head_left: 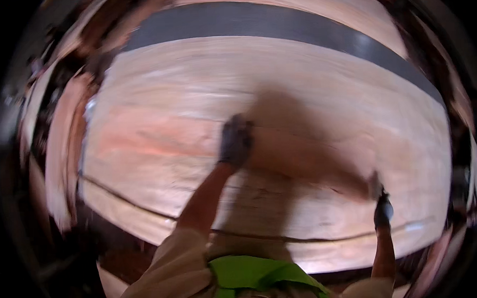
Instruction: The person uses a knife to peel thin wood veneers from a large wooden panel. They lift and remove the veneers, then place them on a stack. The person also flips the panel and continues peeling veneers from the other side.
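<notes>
A broad pale wooden sheet [310, 92] with pinkish streaks and rough grain lies before me. My left hand [236, 141], in a dark grey glove, rests near its middle. Its fingers point away from me and lie on the surface, holding nothing that I can see. Over at the right, my gloved right hand [382, 214] is closed around a small hand tool [375, 187] with a pale, flat-looking head. The tool's head is at the sheet's surface; blur hides its exact kind. A rounded pale patch shows beside that hand.
A dark grey band [233, 22] curves along the sheet's far side. A thin dark cord or crack [129, 199] runs along the near side. More wooden sheets [65, 151] stand at the left. My shadow falls over the middle.
</notes>
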The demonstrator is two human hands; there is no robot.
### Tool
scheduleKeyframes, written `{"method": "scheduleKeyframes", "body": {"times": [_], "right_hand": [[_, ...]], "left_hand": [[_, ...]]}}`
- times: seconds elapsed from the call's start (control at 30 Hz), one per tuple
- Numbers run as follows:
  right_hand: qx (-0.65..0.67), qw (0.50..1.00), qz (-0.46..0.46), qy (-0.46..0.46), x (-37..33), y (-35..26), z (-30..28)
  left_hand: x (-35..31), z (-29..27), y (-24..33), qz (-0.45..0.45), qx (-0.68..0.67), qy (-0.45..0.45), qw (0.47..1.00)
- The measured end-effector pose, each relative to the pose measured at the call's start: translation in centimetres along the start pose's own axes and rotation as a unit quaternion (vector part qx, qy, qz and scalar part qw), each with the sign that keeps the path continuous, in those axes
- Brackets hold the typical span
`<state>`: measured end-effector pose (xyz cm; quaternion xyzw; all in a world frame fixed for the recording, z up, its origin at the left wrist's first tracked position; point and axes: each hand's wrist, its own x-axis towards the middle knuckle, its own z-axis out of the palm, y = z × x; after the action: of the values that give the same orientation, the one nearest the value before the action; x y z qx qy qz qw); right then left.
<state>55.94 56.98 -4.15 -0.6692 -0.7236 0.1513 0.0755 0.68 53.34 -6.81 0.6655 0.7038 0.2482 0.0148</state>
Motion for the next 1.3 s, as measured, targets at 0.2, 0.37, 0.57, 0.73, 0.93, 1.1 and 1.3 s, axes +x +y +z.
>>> {"method": "scheduleKeyframes", "body": {"times": [0.2, 0.37, 0.57, 0.73, 0.93, 1.1, 1.3], "right_hand": [[0.148, 0.985, -0.075, -0.055, 0.8, -20.2, 6.5], [0.183, 0.946, -0.23, -0.136, -1.1, -37.9, 10.5], [-0.018, 0.901, -0.383, -0.202, -0.5, -52.3, 18.1], [0.031, 0.914, -0.375, -0.152, 1.7, -64.4, 24.7], [-0.101, 0.909, -0.347, -0.209, 3.8, -73.7, 26.7], [-0.203, 0.844, -0.438, -0.232, 2.4, -71.8, 25.0], [-0.242, 0.832, -0.426, -0.26, 0.2, -62.8, 21.3]], "left_hand": [[-2.5, 0.6, -1.9, -0.07, 0.014, -0.018, 0.997], [-3.2, -5.3, -8.0, -0.119, 0.118, -0.004, 0.986], [-8.5, -11.5, -22.8, -0.264, 0.185, 0.101, 0.941], [-8.7, -11.0, -23.5, -0.27, 0.148, 0.118, 0.944], [-7.9, -11.3, -22.9, -0.311, 0.141, 0.098, 0.935], [-8.7, -10.4, -24.1, -0.33, 0.144, 0.118, 0.925], [-8.4, -10.9, -23.4, -0.332, 0.152, 0.113, 0.924]]}}
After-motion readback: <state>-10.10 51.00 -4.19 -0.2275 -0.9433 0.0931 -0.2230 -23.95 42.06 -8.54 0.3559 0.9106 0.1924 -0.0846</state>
